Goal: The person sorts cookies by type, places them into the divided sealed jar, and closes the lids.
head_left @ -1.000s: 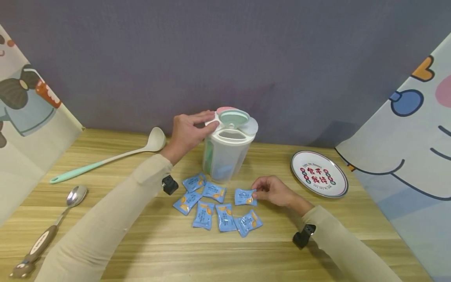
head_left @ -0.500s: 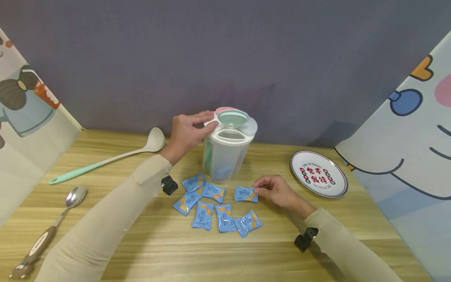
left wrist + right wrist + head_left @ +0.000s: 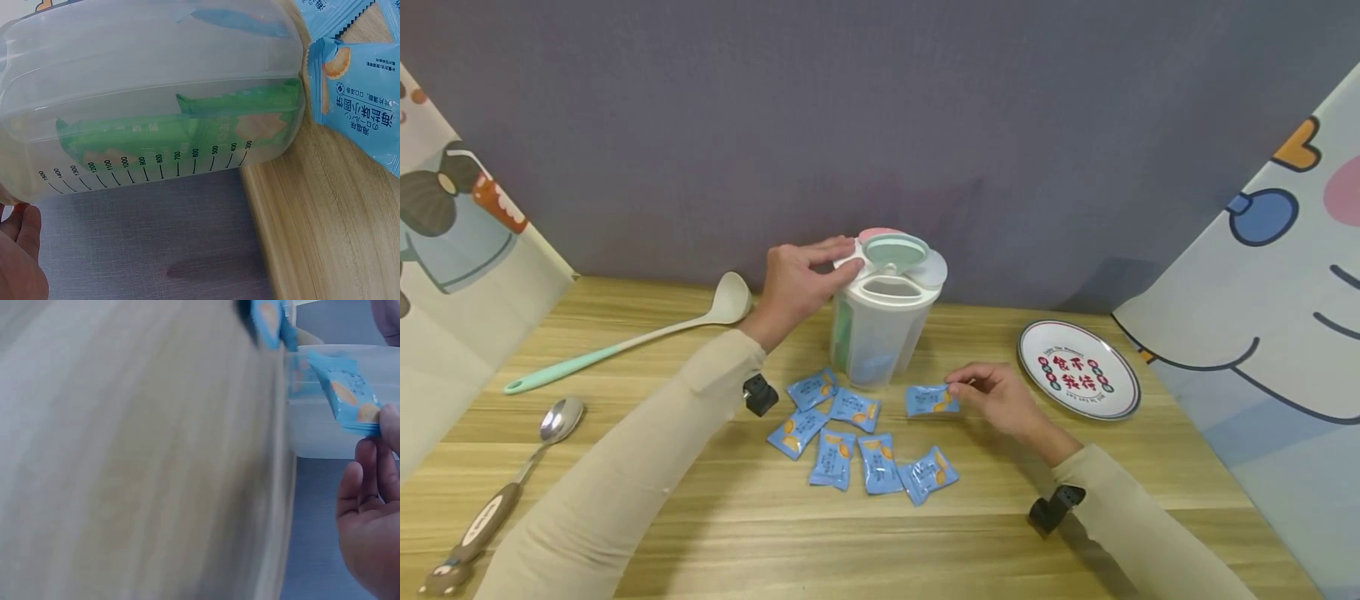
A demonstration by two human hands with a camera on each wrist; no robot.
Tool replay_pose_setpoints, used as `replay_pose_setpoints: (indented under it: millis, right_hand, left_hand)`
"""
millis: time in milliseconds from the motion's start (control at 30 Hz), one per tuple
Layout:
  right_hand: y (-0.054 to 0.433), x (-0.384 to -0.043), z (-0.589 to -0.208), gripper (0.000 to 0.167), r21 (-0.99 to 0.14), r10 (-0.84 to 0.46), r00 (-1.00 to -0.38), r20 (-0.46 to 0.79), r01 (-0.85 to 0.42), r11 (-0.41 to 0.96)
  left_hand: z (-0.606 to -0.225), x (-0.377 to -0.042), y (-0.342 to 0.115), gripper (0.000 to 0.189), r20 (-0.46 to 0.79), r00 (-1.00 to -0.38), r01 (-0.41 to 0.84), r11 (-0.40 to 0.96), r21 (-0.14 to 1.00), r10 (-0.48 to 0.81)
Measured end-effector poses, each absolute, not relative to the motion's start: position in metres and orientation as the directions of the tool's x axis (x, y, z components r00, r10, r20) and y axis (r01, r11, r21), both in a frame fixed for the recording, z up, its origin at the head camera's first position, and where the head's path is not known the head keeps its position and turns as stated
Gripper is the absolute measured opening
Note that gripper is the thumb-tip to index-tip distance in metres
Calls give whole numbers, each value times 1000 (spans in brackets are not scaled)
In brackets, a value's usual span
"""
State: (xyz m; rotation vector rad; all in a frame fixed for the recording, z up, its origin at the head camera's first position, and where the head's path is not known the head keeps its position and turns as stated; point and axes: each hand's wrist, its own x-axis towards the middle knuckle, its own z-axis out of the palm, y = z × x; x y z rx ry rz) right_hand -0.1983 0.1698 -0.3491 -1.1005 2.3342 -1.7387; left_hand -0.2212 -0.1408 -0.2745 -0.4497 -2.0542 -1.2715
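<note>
Beside the container (left hand gripping), right hand pinches a partly hidden packet.

The place has a kitchen or dining look; whether it is in a home cannot be told. A grey partition stands at 12 o'clock, cartoon-printed panels at 9 and 3. Kitchenware marks the wood-grain surface: ladle at 9, spoon at 8, plate at 4, lidded food container central, biscuit packets at 6.
</note>
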Motion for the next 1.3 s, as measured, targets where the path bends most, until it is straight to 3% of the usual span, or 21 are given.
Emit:
replay_pose_setpoints:
  millis: [167, 300, 600, 867, 1200, 1300]
  right_hand:
    - [173, -204, -350, 12, -828, -516, -720, 464, -559, 36]
    - [174, -208, -351, 12, -827, -469, -737, 487, -562, 24]
    - [173, -206, -328, 14, -800, -417, -704, 574, -591, -104]
    - [166, -205, -307, 13, -760, -354, -688, 633, -639, -118]
    - [150, -208, -271, 12, -668, -303, -598, 742, -701, -250]
    - [145, -210, -261, 12, -658, -273, -601, 751, -716, -234]
  left_hand:
    - [-275, -222, -140, 26, 719, -692, 617, 468, 633, -59]
    - [-275, -221, -139, 25, 723, -688, 622, 462, 633, -65]
    - [-275, -222, -140, 26, 719, -692, 622, 453, 639, -64]
    - [-274, -221, -140, 27, 715, -696, 616, 458, 641, -64]
    - [-274, -222, -141, 27, 724, -688, 617, 477, 626, -61]
    - [-275, -222, -141, 27, 721, -690, 615, 475, 629, -61]
